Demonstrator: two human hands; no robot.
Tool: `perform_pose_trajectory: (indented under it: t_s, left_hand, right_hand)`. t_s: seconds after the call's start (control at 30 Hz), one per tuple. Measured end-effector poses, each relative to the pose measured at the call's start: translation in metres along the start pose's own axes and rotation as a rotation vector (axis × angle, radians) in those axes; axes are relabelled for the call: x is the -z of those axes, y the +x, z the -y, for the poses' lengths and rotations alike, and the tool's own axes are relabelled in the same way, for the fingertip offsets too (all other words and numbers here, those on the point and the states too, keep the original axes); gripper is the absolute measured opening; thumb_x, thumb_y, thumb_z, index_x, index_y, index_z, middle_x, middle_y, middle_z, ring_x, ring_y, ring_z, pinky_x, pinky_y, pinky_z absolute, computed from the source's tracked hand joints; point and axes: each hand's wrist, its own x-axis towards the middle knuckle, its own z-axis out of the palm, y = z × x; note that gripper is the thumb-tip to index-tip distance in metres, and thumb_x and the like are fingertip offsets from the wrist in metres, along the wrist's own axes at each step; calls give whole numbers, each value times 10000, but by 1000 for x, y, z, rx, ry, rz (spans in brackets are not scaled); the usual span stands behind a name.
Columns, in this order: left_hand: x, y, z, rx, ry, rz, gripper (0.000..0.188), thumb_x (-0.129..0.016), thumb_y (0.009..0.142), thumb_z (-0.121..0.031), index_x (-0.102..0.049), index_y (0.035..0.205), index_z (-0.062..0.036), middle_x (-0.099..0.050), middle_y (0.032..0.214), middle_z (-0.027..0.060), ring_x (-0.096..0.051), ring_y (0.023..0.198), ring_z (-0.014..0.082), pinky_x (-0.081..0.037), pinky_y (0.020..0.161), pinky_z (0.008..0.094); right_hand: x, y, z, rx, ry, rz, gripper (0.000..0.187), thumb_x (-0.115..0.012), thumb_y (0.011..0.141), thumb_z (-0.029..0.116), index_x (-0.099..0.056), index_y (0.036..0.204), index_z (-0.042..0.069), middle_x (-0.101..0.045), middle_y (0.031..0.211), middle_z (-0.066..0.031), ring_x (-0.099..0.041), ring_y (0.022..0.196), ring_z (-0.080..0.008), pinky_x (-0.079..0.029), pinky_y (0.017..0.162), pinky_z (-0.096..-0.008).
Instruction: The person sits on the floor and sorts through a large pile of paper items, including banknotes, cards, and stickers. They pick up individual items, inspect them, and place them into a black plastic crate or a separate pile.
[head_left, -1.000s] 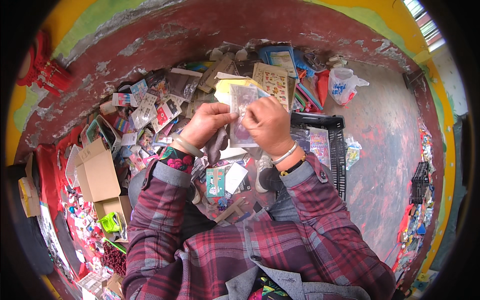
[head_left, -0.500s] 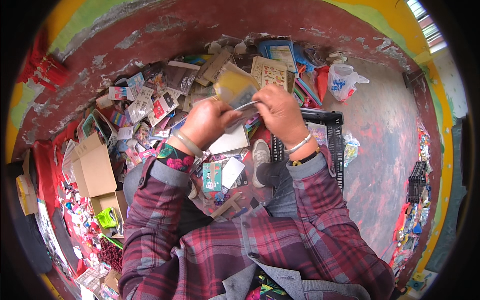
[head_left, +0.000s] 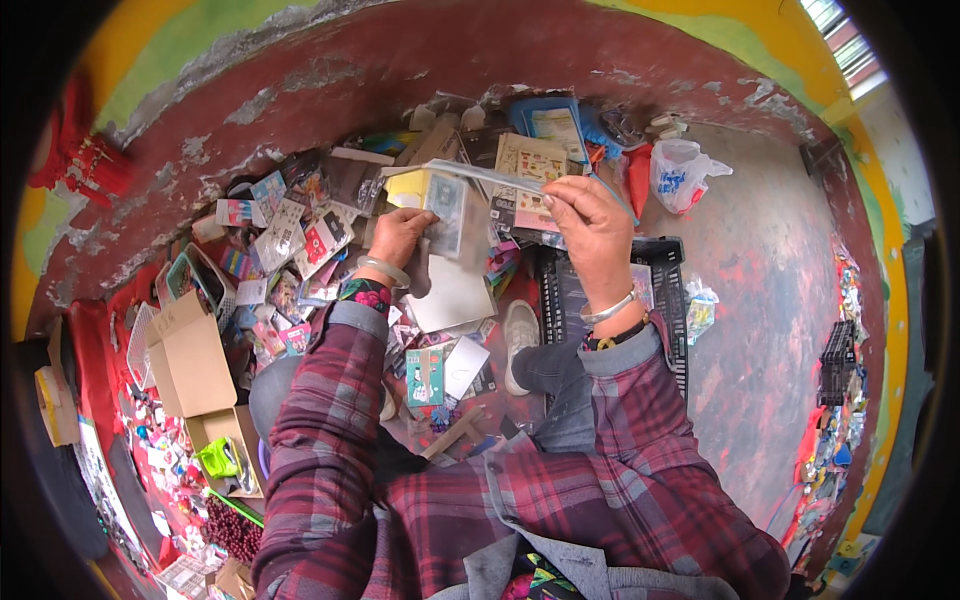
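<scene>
A clear plastic bag (head_left: pixel 480 232) hangs between my hands, its upper edge stretched out. Through it show a yellow card (head_left: pixel 407 189) and a grey-blue booklet or card (head_left: pixel 446 211). My left hand (head_left: pixel 397 238) pinches the lower left of these cards. Thumb and fingers of my right hand (head_left: pixel 592 225) close on the bag's upper right edge. Under the bag a plain white sheet (head_left: pixel 452 296) lies on the pile. Closer to me are a teal printed card (head_left: pixel 424 377) and a small white card (head_left: pixel 463 366).
Paper goods heap against the red wall (head_left: pixel 420 60). At the left stand an open cardboard box (head_left: pixel 190 360) and plastic baskets. A black crate (head_left: pixel 672 300) sits right of my foot; a white plastic bag (head_left: pixel 688 176) lies beyond it. More clutter lines the right wall.
My hands have moved apart, the right one to the right and the left one slightly left and down. The plastic bag is now spread open between them.
</scene>
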Motion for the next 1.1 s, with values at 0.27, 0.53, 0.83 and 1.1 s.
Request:
perform_pose_trajectory:
  t_s: [0.27,0.53,0.83,1.1]
  left_hand:
    - [-26,-32,-70,41,-214,464,471,-653,797,-255,-540,1183,-8,-590,1071,118,-578,700,130,-469,605,247]
    - [-49,-100,-152,111,-624,214,441,-481,907,-429,-538,1083,-30,-631,882,145,-496,475,111,-388,410,227]
    - [-26,-114,-147,239,-821,229,416,-498,902,-396,-564,1028,-5,-643,901,176,-529,516,123,-397,424,228]
    - [-30,-115,-145,159,-812,239,403,-548,873,-342,-553,1080,4,-641,935,150,-485,458,96,-364,397,204]
  right_hand:
    - [-9,-1,7,460,-293,-55,155,-680,697,-2,-622,834,44,-610,916,-96,-593,891,-262,-473,727,-356]
    - [-16,-10,22,404,-70,-1,221,-642,669,-79,-629,866,20,-596,999,-108,-592,964,-265,-480,801,-335]
    - [-33,-15,37,444,-195,15,184,-632,695,-3,-575,862,50,-562,903,-87,-542,833,-281,-444,724,-381]
    - [-41,-18,32,184,25,1,68,-610,793,44,-565,843,32,-566,885,-101,-562,796,-265,-460,675,-326]
